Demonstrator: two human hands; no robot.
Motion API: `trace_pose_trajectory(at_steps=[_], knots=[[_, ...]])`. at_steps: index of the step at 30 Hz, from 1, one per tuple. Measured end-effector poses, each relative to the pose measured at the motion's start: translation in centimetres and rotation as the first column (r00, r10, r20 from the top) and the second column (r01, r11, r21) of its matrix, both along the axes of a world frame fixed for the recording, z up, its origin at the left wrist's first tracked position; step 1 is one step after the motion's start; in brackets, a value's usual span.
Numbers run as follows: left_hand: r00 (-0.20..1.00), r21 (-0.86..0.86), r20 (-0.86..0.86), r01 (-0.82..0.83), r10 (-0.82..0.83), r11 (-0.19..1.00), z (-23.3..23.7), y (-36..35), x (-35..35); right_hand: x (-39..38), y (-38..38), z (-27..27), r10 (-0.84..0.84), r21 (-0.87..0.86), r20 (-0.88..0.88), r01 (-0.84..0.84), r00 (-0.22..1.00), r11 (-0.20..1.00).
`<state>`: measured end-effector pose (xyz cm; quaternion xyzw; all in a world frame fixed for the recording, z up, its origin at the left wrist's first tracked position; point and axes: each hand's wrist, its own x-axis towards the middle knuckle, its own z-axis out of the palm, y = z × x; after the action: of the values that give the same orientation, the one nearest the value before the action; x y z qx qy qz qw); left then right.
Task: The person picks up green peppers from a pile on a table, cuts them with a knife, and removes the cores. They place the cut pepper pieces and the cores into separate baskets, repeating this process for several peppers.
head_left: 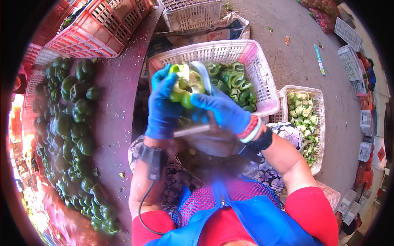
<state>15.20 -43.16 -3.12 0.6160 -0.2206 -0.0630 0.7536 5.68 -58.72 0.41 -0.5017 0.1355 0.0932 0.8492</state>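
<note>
My left hand [162, 104], in a blue glove, is closed around a green bell pepper [194, 85] that is cut open, its pale inside showing. Also gloved in blue, my right hand [223, 108] grips a knife [202, 74] whose pale, curved blade is somewhat blurred and rises beside the pepper. The knife's handle is hidden in the fingers. Both hands are over a white and pink plastic crate [269, 88], in which cut green pepper pieces [236, 84] lie.
A heap of whole green peppers [65, 127] covers the left part of a dark table [113, 123]. To my right stands a crate [322, 135] of pale green pepper cores [303, 115]. A red and white crate [98, 30] sits at the table's far end, with another crate [193, 18] beyond.
</note>
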Motion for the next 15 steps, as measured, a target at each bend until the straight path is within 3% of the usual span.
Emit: trace_pose_trajectory(at_steps=[1, 2, 3, 4, 5, 7, 8, 9, 10, 11, 12, 15], knots=[[0.977, -0.075, -0.213, 0.008, -0.024, 0.997, 1.5, -0.9, -0.5, 0.0, 0.6, 0.3, -0.027, 0.016, -0.033, 0.027, 0.999, 1.000], [0.815, -0.292, -0.561, -0.032, -0.144, 0.956, 2.9, -1.5, -0.8, 0.3, 0.1, -0.4, -0.048, -0.007, -0.018, 0.048, 0.999, 0.999], [0.862, -0.104, -0.494, 0.075, -0.117, 0.992, 3.6, -1.5, -0.6, 0.9, -0.6, -1.8, -0.067, -0.032, -0.001, 0.067, 0.998, 0.997], [0.949, 0.020, -0.310, 0.065, -0.055, 0.998, 3.1, -1.6, -0.7, 1.4, -1.0, -2.2, -0.086, -0.057, 0.015, 0.086, 0.996, 0.995], [0.991, 0.138, -0.113, 0.093, -0.078, 0.986, 1.7, -1.2, -0.4, 1.2, -1.7, -2.3, -0.047, -0.245, 0.057, 0.060, 0.997, 0.968], [0.970, 0.369, 0.196, 0.066, -0.147, 0.927, 1.0, -0.6, 0.1, 0.9, -1.9, -2.2, 0.030, -0.591, 0.264, 0.137, 0.964, 0.795], [0.962, 0.545, 0.189, 0.065, -0.198, 0.836, 0.8, -0.2, -0.1, 0.5, -2.0, -2.1, 0.095, -0.723, 0.343, 0.198, 0.934, 0.662], [0.952, 0.698, 0.174, 0.060, -0.251, 0.713, 1.5, 0.2, -0.3, -0.2, -2.2, -1.2, 0.167, -0.802, 0.160, 0.029, 0.973, 0.597], [0.941, 0.824, 0.153, 0.047, -0.302, 0.565, 1.9, 0.4, -0.5, -0.7, -1.8, -1.4, 0.207, -0.884, 0.070, -0.036, 0.976, 0.466], [0.944, 0.811, 0.167, 0.033, -0.284, 0.585, 0.6, 0.8, -0.6, -1.0, -1.6, -1.2, 0.235, -0.894, 0.036, -0.074, 0.971, 0.442], [0.933, 0.849, 0.169, 0.028, -0.319, 0.528, 0.7, 1.2, -0.6, -1.2, -1.4, -1.0, 0.260, -0.902, 0.002, -0.111, 0.966, 0.417], [0.928, 0.942, 0.094, 0.035, -0.361, 0.334, 2.1, 1.0, -0.4, -1.4, -1.3, -1.8, 0.257, -0.846, 0.171, 0.008, 0.951, 0.533]])
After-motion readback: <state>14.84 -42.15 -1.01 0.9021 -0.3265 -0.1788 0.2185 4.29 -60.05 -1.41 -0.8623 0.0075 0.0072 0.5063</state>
